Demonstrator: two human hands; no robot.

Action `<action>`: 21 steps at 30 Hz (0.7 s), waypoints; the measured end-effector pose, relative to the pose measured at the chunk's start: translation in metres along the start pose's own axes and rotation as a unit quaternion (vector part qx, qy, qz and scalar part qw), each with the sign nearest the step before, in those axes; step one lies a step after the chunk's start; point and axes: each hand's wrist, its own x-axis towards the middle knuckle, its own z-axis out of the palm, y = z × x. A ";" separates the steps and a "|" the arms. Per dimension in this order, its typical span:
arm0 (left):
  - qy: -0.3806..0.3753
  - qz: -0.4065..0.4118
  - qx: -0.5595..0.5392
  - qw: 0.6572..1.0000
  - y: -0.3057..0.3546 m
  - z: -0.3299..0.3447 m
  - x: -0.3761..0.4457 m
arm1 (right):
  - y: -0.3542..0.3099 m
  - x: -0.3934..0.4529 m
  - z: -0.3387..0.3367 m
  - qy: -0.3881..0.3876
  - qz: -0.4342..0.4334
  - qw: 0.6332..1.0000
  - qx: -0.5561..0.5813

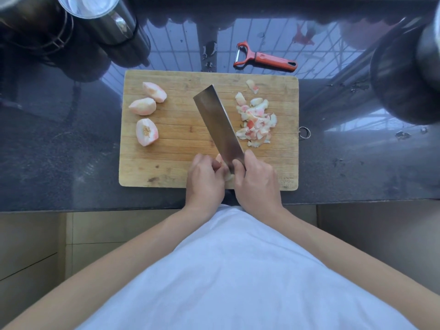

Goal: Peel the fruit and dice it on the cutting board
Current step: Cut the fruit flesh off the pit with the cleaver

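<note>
Peeling looks done: peels (256, 121) lie heaped at the board's (176, 167) right, the peeler (266, 58) set aside above it. Three peeled quarters (147, 132) wait at the left, undiced. At lower centre the left hand (205, 173) pinches a fourth piece (222, 166), mostly hidden, while the right hand (256, 177) is wrapped round the cleaver (217, 123). Its handle and the cut itself cannot be made out.

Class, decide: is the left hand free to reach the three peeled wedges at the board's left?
Probably not yet: the left hand grips a fruit piece beside the cleaver. Nothing blocks the wedges.
</note>
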 end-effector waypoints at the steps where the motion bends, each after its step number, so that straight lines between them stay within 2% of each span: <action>1: -0.002 0.005 0.005 1.000 0.001 0.000 0.000 | -0.001 0.000 0.000 0.002 -0.009 1.000 -0.006; 12: -0.009 0.025 0.061 0.998 0.012 -0.001 -0.003 | 0.011 0.009 -0.007 -0.013 -0.045 0.999 -0.005; 14: -0.003 0.023 0.071 0.997 0.016 0.000 -0.002 | 0.007 0.011 -0.006 -0.020 -0.013 1.000 0.001; 17: 0.009 0.023 0.067 0.997 0.017 0.000 0.006 | 0.009 0.017 -0.009 -0.030 0.087 0.993 0.071; 21: 0.011 0.073 0.045 0.996 0.004 -0.009 0.018 | 0.016 0.009 -0.022 -0.011 0.115 0.986 0.116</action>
